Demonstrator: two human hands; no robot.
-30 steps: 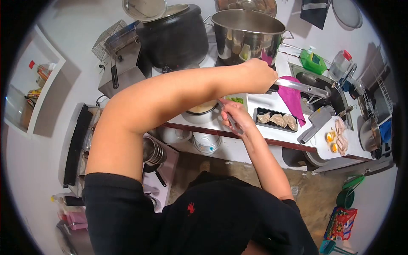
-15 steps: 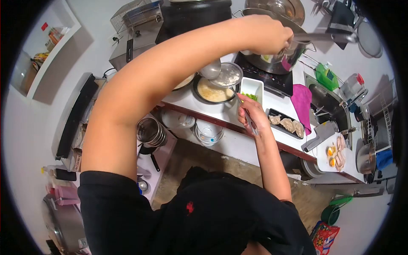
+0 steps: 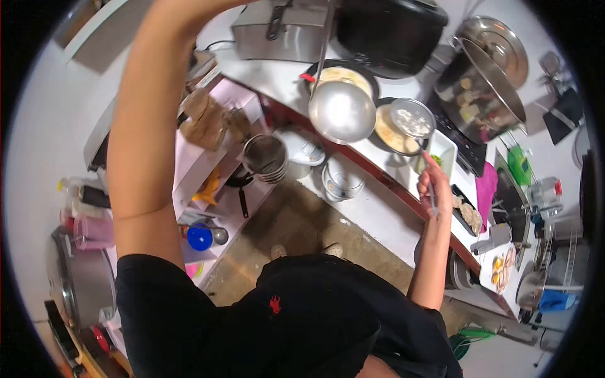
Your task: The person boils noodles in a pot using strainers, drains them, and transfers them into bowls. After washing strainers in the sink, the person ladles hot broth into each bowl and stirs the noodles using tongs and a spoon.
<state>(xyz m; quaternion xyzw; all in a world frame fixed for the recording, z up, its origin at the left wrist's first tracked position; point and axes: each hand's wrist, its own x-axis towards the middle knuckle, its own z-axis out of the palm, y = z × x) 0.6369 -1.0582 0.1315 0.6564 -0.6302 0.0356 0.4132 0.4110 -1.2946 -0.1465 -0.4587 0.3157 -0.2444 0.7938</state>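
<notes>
My left forearm (image 3: 142,120) reaches up past the top edge, so my left hand is out of view. A large metal ladle (image 3: 342,112) hangs near the counter edge, its long handle rising out of frame. It partly covers a black bowl (image 3: 375,88) of pale liquid with a red piece at its rim. My right hand (image 3: 435,186) is closed round the handle of a small strainer (image 3: 413,118) holding whitish bits. The strainer sits over a second dark bowl (image 3: 386,129) of yellowish broth. Beside it is a white dish (image 3: 447,148) with chopped greens.
A large steel pot (image 3: 495,94) stands on the black cooktop (image 3: 460,142). Dumplings lie on a black tray (image 3: 474,230); a plate (image 3: 488,274) holds halved eggs and meat. The sink (image 3: 512,189) is at right. Shelves (image 3: 217,195) with pans stand at left, and a black appliance (image 3: 391,34) stands behind.
My left arm has swung left and up from the pot, bringing the ladle over near the first bowl. My right hand keeps the strainer over the other bowl. The view has turned left.
</notes>
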